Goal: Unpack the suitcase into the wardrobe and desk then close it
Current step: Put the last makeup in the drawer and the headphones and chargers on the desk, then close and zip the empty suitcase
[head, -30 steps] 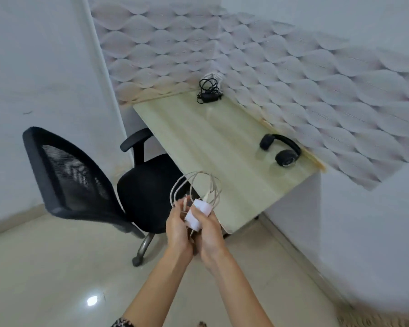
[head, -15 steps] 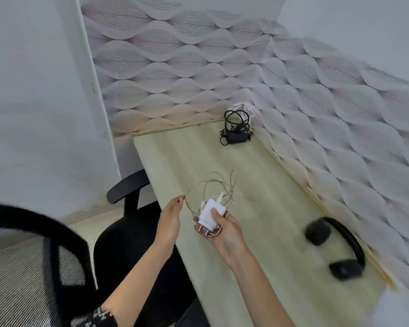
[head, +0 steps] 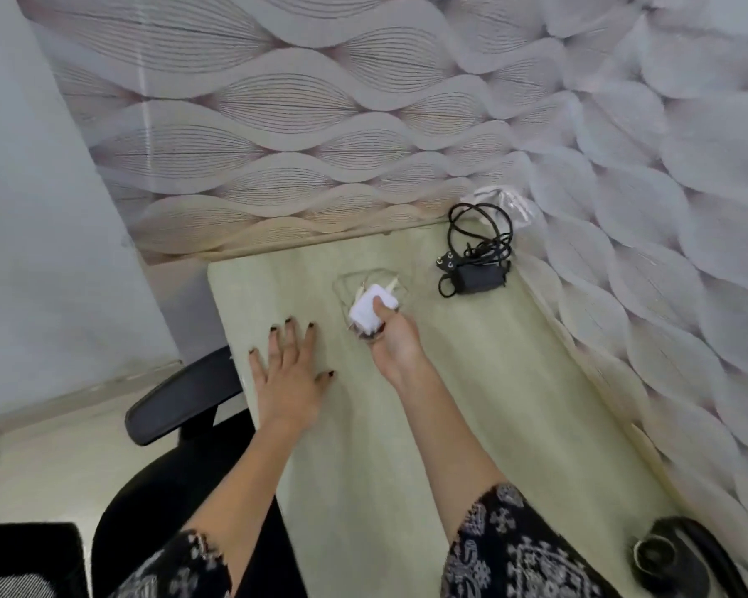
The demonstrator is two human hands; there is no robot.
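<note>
Gripping a white charger (head: pixel 370 310), the right hand (head: pixel 391 340) reaches over the far half of the surface (head: pixel 471 403). The thumb lies across the top of the block and the fingers are curled beneath it, mostly hidden. The charger's pale cable (head: pixel 345 291) is coiled in a loose loop around and beyond the block, low over the surface. Whether the block itself touches down cannot be told.

The left hand (head: pixel 290 373) lies palm-down near the left edge, its fingers (head: pixel 289 338) straight and spread wide, holding nothing.

A black adapter (head: pixel 478 280) with its black cord (head: pixel 480 226) bundled behind it sits in the far right corner, near the charger but apart from it. A clear plastic bag (head: pixel 506 200) lies against the patterned wall (head: pixel 320 157) behind that cord. Headphones (head: pixel 670 558) rest at the near right edge, well apart from both hands. A black chair (head: pixel 178 403) stands against the left side of the surface, with its armrest just beside the edge.
</note>
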